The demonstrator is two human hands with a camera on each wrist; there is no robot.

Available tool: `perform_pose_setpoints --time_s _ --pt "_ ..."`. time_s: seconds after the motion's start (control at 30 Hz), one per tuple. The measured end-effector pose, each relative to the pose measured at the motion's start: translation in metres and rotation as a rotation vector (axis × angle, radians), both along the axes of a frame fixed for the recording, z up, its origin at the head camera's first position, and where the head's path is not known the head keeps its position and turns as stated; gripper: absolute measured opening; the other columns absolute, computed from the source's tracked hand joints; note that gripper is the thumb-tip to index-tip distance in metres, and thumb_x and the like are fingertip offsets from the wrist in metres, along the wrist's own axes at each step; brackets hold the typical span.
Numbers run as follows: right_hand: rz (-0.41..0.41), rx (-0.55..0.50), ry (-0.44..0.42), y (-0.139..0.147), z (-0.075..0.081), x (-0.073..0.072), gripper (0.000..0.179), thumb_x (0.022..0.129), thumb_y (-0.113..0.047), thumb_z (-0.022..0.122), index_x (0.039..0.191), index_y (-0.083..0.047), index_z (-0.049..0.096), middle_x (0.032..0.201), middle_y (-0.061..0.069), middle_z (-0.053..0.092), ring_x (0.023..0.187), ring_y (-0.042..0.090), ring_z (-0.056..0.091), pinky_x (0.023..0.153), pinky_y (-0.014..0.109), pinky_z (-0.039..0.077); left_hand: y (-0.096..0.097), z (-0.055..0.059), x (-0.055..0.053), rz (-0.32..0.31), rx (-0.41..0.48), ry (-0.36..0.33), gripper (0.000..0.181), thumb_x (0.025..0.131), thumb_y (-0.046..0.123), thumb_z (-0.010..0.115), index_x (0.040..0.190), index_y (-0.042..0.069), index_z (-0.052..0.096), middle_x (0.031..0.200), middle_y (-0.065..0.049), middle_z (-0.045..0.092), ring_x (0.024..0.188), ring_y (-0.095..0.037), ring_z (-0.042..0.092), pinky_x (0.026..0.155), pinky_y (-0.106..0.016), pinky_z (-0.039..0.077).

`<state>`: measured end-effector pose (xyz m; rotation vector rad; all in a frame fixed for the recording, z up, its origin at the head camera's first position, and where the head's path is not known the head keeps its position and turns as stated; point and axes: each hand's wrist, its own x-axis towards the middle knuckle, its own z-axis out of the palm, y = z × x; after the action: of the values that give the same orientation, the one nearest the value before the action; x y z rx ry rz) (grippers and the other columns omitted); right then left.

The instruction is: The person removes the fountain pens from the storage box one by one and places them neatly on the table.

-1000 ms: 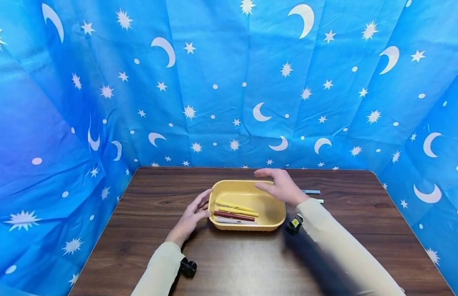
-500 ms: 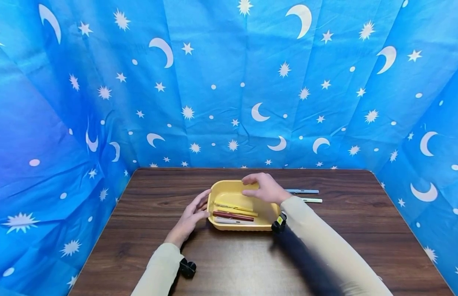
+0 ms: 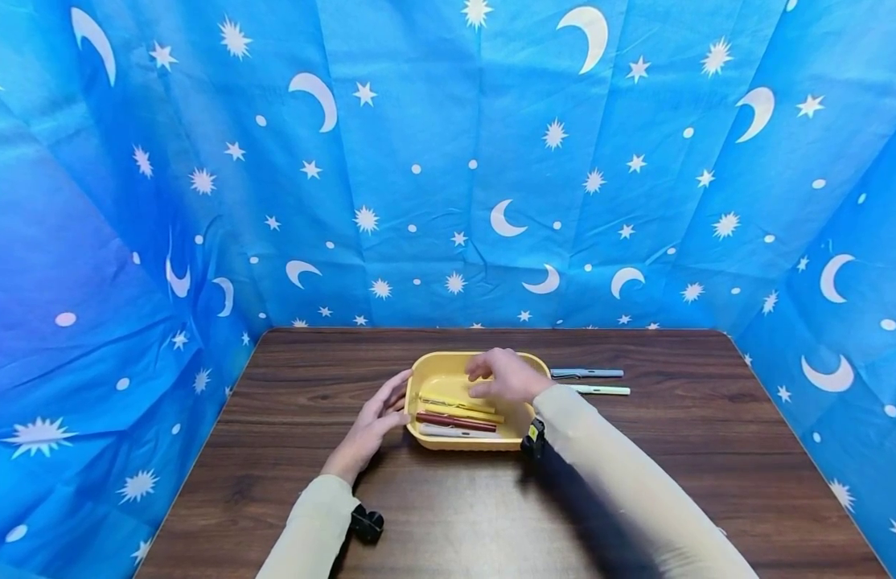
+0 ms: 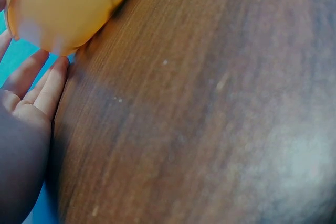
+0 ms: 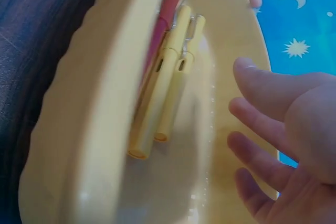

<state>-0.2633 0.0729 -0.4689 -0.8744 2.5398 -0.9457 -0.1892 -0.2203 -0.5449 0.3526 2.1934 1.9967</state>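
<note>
A yellow plastic basket (image 3: 435, 366) stands on the table in the head view. Inside it lie two yellow pens (image 3: 462, 408), a dark red pen (image 3: 455, 421) and a pale grey pen (image 3: 457, 433). My left hand (image 3: 368, 426) touches the basket's left end with extended fingers; the left wrist view has its fingertips against the outer wall. My right hand (image 3: 507, 378) hovers over the basket's right half, holding nothing. Its fingers (image 5: 257, 153) are loosely bent and apart from the thumb in the right wrist view, clear of the yellow pens (image 5: 163, 93).
To the right of the basket, a blue-grey pen (image 3: 589, 373) and a pale green pen (image 3: 603, 391) lie on the brown wooden table (image 3: 318, 362). My right forearm crosses the table's right side. A blue star-and-moon cloth (image 3: 419, 121) hangs behind and at both sides.
My right hand has moved left and lower over the basket. More of the two pens on the right now shows. My left hand has stayed at the basket's left end.
</note>
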Motion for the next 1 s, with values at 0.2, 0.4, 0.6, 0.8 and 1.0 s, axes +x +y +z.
perform_pose_setpoints --time_s 0.2,0.4,0.6,0.8,1.0 --pt "0.009 0.047 0.009 -0.004 -0.005 0.004 0.028 0.094 -0.009 0.079 0.12 -0.002 0.075 0.109 0.008 0.078 0.1 0.02 0.072 0.09 0.037 0.06 -0.001 0.0 0.0 0.006 -0.006 -0.009 0.073 0.098 0.004 0.061 0.163 0.027 0.038 0.168 -0.01 0.037 0.153 -0.032 0.038 0.109 -0.019 0.044" --pt "0.034 0.095 0.063 -0.007 -0.011 0.004 0.018 0.091 -0.005 0.081 0.109 -0.005 0.079 0.1 0.005 0.079 0.092 0.016 0.073 0.086 0.034 0.061 -0.001 -0.002 -0.001 0.003 -0.005 -0.01 0.073 0.098 0.003 0.061 0.163 0.026 0.039 0.168 -0.011 0.037 0.153 -0.033 0.038 0.108 -0.019 0.044" --pt "0.04 0.139 0.08 -0.009 -0.014 0.007 0.015 0.09 -0.002 0.08 0.104 -0.008 0.079 0.098 0.003 0.078 0.092 0.017 0.072 0.085 0.034 0.061 -0.001 -0.003 -0.002 -0.004 -0.001 -0.003 0.073 0.097 0.002 0.06 0.164 0.023 0.038 0.168 -0.015 0.037 0.153 -0.036 0.038 0.109 -0.019 0.044" --pt "0.018 0.199 0.102 -0.012 -0.014 0.01 0.016 0.089 -0.003 0.081 0.102 -0.012 0.08 0.097 0.0 0.077 0.091 0.014 0.071 0.085 0.033 0.06 -0.002 -0.002 0.0 0.001 -0.009 -0.009 0.073 0.098 0.003 0.061 0.163 0.027 0.039 0.167 -0.012 0.038 0.153 -0.033 0.039 0.109 -0.019 0.044" --pt "0.004 0.241 0.14 -0.015 -0.017 0.012 0.015 0.089 -0.007 0.084 0.1 -0.016 0.08 0.095 -0.005 0.076 0.09 0.011 0.069 0.084 0.032 0.059 -0.003 -0.002 0.001 -0.004 -0.011 -0.01 0.073 0.098 0.006 0.061 0.163 0.028 0.039 0.168 -0.011 0.037 0.153 -0.032 0.038 0.109 -0.018 0.043"
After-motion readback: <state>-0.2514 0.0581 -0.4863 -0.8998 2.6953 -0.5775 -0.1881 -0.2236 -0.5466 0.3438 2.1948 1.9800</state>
